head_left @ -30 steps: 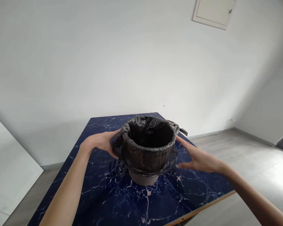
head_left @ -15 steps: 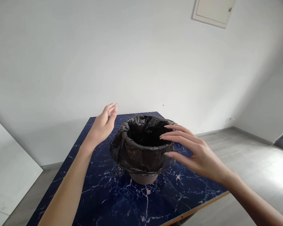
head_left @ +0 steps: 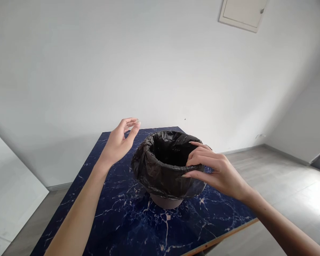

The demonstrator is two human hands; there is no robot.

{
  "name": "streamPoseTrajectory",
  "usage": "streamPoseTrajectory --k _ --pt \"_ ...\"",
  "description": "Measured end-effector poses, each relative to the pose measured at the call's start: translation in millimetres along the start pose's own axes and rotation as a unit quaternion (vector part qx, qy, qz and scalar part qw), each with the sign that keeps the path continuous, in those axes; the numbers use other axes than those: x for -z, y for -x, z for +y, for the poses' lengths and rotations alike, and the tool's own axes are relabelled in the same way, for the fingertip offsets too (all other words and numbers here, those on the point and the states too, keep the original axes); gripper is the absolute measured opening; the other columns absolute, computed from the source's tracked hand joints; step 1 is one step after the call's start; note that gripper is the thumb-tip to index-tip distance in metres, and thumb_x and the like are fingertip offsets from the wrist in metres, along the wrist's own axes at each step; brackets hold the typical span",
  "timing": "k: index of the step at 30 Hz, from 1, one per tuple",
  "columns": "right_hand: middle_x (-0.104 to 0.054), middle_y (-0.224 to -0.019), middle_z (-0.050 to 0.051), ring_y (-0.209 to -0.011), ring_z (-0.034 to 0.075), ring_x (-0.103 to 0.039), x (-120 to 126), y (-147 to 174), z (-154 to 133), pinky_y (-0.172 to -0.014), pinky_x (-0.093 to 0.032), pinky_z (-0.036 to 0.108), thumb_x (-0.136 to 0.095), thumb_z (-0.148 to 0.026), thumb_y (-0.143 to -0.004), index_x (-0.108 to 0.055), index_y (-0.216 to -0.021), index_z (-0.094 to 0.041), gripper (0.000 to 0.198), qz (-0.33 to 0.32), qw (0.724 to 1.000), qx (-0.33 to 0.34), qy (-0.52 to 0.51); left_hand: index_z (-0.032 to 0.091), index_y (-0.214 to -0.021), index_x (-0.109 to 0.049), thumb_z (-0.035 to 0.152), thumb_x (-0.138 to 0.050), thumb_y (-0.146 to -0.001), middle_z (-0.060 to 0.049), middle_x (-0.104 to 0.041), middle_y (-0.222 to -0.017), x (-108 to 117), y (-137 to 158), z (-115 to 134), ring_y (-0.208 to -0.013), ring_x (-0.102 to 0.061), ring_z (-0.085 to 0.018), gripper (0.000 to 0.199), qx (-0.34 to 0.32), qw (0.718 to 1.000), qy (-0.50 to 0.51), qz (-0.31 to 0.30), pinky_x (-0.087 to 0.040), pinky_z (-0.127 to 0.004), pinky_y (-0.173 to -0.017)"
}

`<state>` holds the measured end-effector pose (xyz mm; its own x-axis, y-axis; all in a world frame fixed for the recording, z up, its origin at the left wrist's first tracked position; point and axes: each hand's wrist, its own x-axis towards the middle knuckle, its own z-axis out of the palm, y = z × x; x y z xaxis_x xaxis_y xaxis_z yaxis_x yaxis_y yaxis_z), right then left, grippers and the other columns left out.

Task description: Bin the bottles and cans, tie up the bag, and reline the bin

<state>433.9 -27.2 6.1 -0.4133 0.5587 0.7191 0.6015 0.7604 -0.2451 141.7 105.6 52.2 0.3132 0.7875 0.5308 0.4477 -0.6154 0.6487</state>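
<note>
A round trash can (head_left: 166, 202) stands on the table, lined with a black trash bag (head_left: 166, 181) folded down over its rim. Only the can's greyish base shows below the bag. My right hand (head_left: 216, 167) pinches the bag-covered rim on the right side, thumb outside and fingers inside the opening. To the left of the can, my left hand (head_left: 121, 140) hangs in the air with its thumb and fingers apart. It holds nothing and does not touch the bag.
The blue marble-patterned table (head_left: 117, 220) reaches toward the white wall (head_left: 149, 64). A white panel (head_left: 10, 199) stands at the left. Grey floor (head_left: 282, 185) shows at the right, and a small hatch (head_left: 241, 14) is high on the wall.
My right hand has closed from a spread pose onto the rim. The can and bag have shifted slightly to the right. My left hand has moved a little to the right.
</note>
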Motion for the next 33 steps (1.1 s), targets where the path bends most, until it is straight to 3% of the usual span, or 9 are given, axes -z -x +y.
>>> streamPoseTrajectory --k 8,12,15,25,33 --pt "-0.076 -0.094 0.000 -0.090 0.019 -0.073 -5 -2 -1 -0.129 -0.034 0.061 -0.075 -0.034 -0.101 -0.069 -0.100 -0.026 0.010 0.005 1.000 -0.016 -0.012 0.031 -0.134 -0.064 0.065 -0.053 -0.106 -0.005 -0.066 -0.152 -3 3 10 -0.143 -0.059 -0.032 0.045 -0.024 1.000 -0.010 -0.011 -0.057 -0.046 -0.110" --pt "-0.074 -0.094 0.000 -0.091 0.020 -0.070 -11 -7 3 -0.127 -0.037 0.059 -0.073 -0.036 -0.102 -0.067 -0.099 -0.027 0.011 -0.001 1.000 -0.026 -0.011 0.032 -0.127 -0.070 0.059 -0.054 -0.107 -0.003 -0.071 -0.142 -4 7 19 -0.136 -0.063 -0.028 0.037 -0.097 0.995 -0.037 -0.014 -0.054 -0.044 -0.113" --pt "-0.074 -0.092 0.000 -0.094 0.022 -0.069 -16 -12 5 -0.122 -0.042 0.057 -0.072 -0.038 -0.102 -0.068 -0.099 -0.027 0.012 0.000 0.999 -0.036 -0.004 0.032 -0.124 -0.071 0.056 -0.052 -0.108 -0.003 -0.073 -0.137 -6 9 22 -0.131 -0.066 -0.027 0.035 -0.129 0.990 -0.053 -0.007 -0.050 -0.045 -0.119" --pt "-0.076 -0.088 0.003 -0.089 0.022 -0.069 -35 -33 0 -0.094 -0.053 0.045 -0.070 -0.041 -0.104 -0.072 -0.095 -0.024 0.019 0.039 0.998 -0.043 0.037 0.032 -0.122 -0.072 0.055 -0.055 -0.108 -0.001 -0.073 -0.135 -3 7 25 -0.131 -0.066 -0.027 0.032 -0.130 0.989 -0.065 -0.002 -0.051 -0.042 -0.115" --pt "-0.076 -0.084 0.001 -0.079 0.020 -0.071 -2 -5 -4 -0.105 -0.057 0.049 -0.072 -0.034 -0.103 -0.076 -0.104 -0.025 0.009 0.019 0.996 0.044 0.080 0.032 -0.121 -0.072 0.054 -0.056 -0.108 -0.001 -0.074 -0.134 0 7 22 -0.130 -0.066 -0.027 0.031 -0.129 0.989 -0.064 0.019 -0.053 -0.042 -0.113"
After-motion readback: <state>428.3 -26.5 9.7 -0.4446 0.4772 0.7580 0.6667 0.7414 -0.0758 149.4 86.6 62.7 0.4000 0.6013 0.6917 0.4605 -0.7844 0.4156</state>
